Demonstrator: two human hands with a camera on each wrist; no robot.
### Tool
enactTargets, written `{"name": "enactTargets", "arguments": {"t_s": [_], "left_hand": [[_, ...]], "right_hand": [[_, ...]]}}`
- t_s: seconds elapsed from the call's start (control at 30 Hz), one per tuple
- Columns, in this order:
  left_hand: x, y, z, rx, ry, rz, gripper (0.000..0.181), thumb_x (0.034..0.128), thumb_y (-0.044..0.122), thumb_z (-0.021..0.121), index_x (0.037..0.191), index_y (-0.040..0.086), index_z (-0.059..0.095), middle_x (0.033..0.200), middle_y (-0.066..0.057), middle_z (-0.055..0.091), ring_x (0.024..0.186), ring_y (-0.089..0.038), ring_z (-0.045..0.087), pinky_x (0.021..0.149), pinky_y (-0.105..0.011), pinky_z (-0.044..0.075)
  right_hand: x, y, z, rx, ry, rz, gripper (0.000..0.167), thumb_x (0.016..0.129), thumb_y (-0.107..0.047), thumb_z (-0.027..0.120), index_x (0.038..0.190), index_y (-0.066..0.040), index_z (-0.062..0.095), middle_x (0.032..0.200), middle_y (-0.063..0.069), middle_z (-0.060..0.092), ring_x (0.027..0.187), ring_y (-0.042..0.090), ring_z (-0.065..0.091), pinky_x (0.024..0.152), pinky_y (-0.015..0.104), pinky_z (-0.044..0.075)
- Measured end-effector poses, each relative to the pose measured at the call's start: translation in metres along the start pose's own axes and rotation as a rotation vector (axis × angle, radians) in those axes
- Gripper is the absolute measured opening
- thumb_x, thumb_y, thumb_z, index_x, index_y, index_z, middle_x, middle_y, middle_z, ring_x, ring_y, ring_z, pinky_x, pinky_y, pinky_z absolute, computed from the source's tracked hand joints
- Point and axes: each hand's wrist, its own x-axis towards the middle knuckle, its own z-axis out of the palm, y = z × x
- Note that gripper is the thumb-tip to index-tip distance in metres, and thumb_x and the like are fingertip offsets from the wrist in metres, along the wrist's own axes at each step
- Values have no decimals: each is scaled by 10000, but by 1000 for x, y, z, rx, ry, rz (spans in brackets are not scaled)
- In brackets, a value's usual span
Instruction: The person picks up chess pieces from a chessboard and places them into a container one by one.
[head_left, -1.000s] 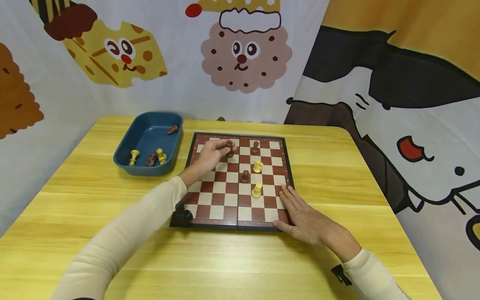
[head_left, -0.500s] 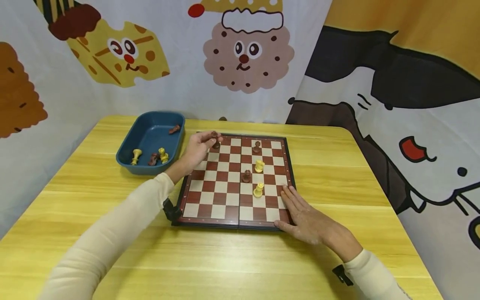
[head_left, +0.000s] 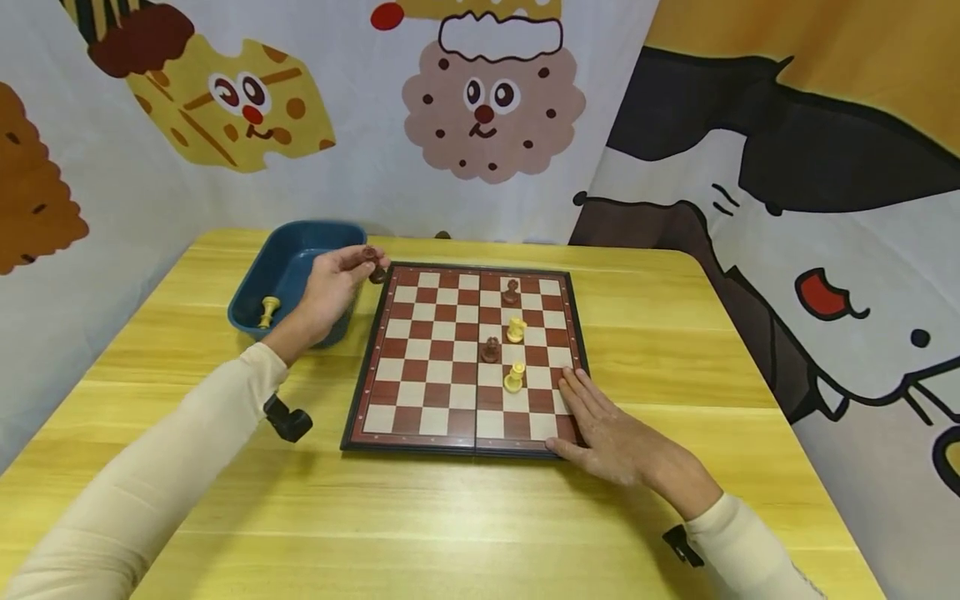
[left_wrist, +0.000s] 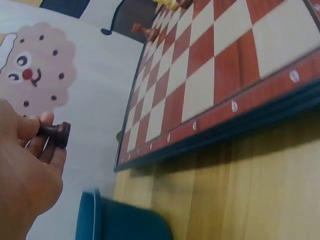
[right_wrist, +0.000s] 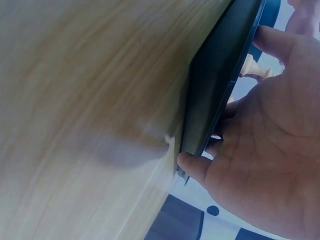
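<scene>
Left grip (head_left: 326,290) pinches dark brown chess piece (head_left: 377,273) by upper end, long axis tilted, base pointing away from palm; piece off board, between blue tray (head_left: 283,271) and chessboard (head_left: 420,375) far-left corner. Tray nearer left. Right grip (head_left: 611,437) flat, fingers straight, near-right board corner. Counts: one tray, one board; on board, two brown pieces (head_left: 511,292), two yellow pieces (head_left: 515,331); tray, one yellow piece (head_left: 269,311) visible, rest hidden.

Looking forward and down from the head; close and tilted from each wrist, sharing the chessboard (head_left: 426,367).
</scene>
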Motion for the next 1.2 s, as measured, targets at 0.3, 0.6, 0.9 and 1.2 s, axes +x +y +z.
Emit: {"name": "enactTargets", "arguments": {"t_s": [0.3, 0.6, 0.9, 1.2], "left_hand": [[-20, -3, -38, 60, 93, -25, 304, 1085, 115, 515, 1336, -15, 625, 1152, -25, 722, 1122, -165, 625, 1017, -306, 478], [-31, -11, -64, 95, 89, -43, 361, 1079, 170, 545, 1399, 9, 591, 1174, 24, 719, 1187, -122, 593, 1031, -263, 460], [-37, -21, -68, -67, 67, 79, 372, 1055, 41, 542, 1423, -9, 568, 1239, -43, 708, 1194, -114, 589, 867, -172, 495], [-39, -20, -56, -149, 97, 197, 274, 1024, -19, 580, 1282, -20, 674, 1175, -65, 728, 1133, -156, 626, 890, -195, 503]], "right_hand": [[1, 0, -1, -5, -11, -2, 941, 1032, -631, 413, 1613, 27, 76, 1682, 184, -8, 1535, 336, -39, 1202, 521, 183], [1, -1, -1, 0, -6, -1, 939, 1031, -623, 427, 1612, 30, 85, 1682, 189, 1, 1535, 341, -29, 1200, 525, 195], [0, -1, 0, 6, 10, -5, 920, 1041, -611, 412, 1610, 38, 93, 1678, 203, 14, 1534, 354, -20, 1199, 536, 185], [2, 1, 3, 2, 18, -6, 932, 1033, -630, 409, 1616, 21, 86, 1682, 193, 9, 1537, 334, -29, 1197, 532, 205]]}}
